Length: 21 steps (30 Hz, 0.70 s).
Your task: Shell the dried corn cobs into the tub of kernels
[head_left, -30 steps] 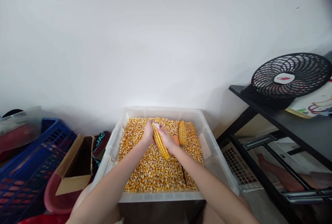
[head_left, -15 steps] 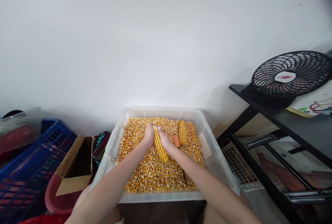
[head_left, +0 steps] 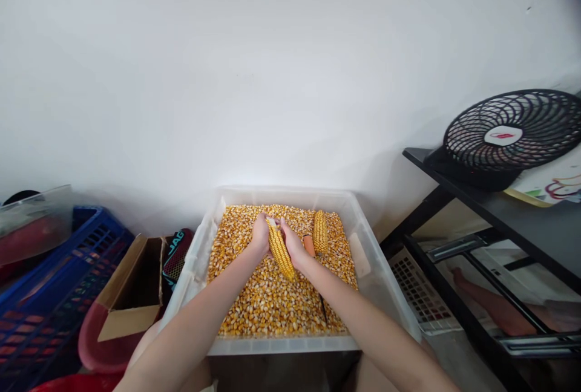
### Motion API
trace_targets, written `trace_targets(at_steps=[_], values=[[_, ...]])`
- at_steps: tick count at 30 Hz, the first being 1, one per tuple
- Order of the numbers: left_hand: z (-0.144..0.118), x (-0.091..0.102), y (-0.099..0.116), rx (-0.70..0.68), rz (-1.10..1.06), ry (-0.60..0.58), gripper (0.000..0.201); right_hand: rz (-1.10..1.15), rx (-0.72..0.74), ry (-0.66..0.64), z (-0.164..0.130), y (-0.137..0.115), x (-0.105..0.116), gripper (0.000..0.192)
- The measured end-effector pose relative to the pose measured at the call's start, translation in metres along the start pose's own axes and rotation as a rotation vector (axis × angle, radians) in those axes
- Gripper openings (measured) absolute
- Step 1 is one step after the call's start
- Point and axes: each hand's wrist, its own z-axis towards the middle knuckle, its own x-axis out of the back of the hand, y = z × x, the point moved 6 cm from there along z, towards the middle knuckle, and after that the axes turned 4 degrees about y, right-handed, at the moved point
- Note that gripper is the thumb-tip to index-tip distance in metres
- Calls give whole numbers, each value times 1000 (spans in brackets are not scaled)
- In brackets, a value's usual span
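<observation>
Between my two hands is a yellow corn cob, tilted with its near end toward me and its pale tip at the far end. My left hand is closed on the cob's left side near that tip. From the right, my right hand grips the same cob, its fingers partly hidden behind it. Loose corn kernels fill the clear plastic bin below. A second corn cob lies on the kernels to the right. Beside it rests a tool with an orange handle and a thin dark shaft, partly behind my right forearm.
To the left stand a blue plastic crate, an open cardboard box and a reddish basin. On the right, a black fan sits on a dark rack. A white wall rises behind the bin.
The cob has turned slightly in my hands, and more of its pale tip shows. My right hand has shifted a little along it. The second cob and the tool lie as before.
</observation>
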Motion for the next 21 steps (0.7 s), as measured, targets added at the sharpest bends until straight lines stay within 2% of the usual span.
trace_targets(at_steps=[2,4,8,13,18,21], values=[[0,1,8,17,-13,-3,27,-8,-87,-90,-4,0,-5,53],[-1,0,15,12,-27,-21,28,-49,-101,-141,-8,-2,-8,48],[-5,-6,22,-21,-40,-86,24,-53,-56,-84,-10,-5,-5,46],[-10,-7,27,-111,-8,-31,25,-1,-116,-30,-12,-3,-6,47],[-11,-6,33,-121,28,-31,27,26,-131,-107,-13,-6,-10,55],[-6,-2,41,-130,-26,-14,24,-32,-127,-177,-16,-8,-12,57]])
